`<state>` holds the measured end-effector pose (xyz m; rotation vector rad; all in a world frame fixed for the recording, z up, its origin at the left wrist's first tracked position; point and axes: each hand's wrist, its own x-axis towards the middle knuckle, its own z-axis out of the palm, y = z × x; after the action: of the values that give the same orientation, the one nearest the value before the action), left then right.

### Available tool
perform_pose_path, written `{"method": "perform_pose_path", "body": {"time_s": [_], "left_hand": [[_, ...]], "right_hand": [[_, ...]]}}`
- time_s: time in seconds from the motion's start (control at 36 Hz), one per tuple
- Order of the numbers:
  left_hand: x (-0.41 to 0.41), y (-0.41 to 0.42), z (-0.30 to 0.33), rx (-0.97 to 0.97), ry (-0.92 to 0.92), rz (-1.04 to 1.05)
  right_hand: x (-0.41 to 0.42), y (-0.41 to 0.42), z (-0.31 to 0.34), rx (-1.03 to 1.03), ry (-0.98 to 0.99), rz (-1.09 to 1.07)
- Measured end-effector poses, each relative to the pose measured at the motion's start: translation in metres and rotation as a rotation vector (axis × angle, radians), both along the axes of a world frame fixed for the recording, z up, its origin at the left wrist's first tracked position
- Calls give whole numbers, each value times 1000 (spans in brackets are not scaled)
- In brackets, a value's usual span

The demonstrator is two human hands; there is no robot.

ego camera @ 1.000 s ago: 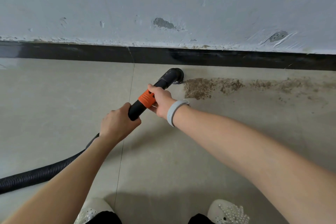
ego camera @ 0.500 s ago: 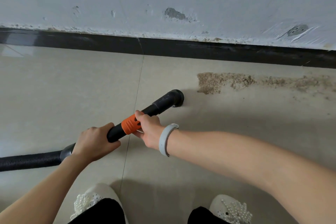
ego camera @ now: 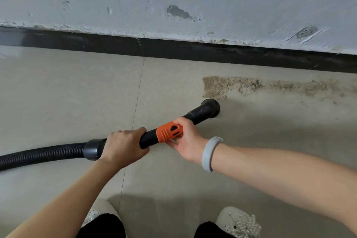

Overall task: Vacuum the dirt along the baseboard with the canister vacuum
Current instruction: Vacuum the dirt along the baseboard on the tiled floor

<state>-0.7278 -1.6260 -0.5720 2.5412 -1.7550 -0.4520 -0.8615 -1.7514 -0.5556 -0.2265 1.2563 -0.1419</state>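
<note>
Dirt (ego camera: pixel 231 85) lay in a strip along the baseboard (ego camera: pixel 212 50), just beyond the nozzle (ego camera: pixel 210 108). Left hand (ego camera: pixel 123 146) gripped the wand behind the orange collar (ego camera: pixel 169 133); right hand (ego camera: pixel 188 139) curled around that collar. Hose (ego camera: pixel 42 153) trailed left of the left hand. Shoes (ego camera: pixel 239 222) below both forearms.

The wand (ego camera: pixel 195 115) is a black tube with an orange collar (ego camera: pixel 169 131), lying low and slanted over the floor, gripped by fingers on both sides of the collar. Its round nozzle (ego camera: pixel 210 108) sits beyond the fingers, just short of the dirt (ego camera: pixel 229 85). The ribbed black hose (ego camera: pixel 42 153) trails behind them. Brown gritty dirt streaks along the black baseboard (ego camera: pixel 193 49), near it.
</note>
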Motion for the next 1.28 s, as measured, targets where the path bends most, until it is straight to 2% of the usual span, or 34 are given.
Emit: {"method": "perform_pose_path", "body": {"time_s": [0.08, 0.22, 0.39, 0.56, 1.03, 1.28], "left_hand": [[-5, -2, -9, -45, -46, -3], [-5, -4, -15, -48, -38, 67], [-2, -9, -19, -137, -40, 137], [0, -25, -15, 25, -18, 211], [13, -82, 0, 116, 55, 203], [8, -92, 5, 148, 146, 200]], "right_hand": [[0, -6, -2, -18, 24, 17], [10, -11, -5, -86, 55, 85], [23, -20, -8, -152, 82, 143], [34, -34, -9, -161, 115, 200], [50, -78, -6, -352, 202, 302], [40, -82, -6, -376, 244, 266]]}}
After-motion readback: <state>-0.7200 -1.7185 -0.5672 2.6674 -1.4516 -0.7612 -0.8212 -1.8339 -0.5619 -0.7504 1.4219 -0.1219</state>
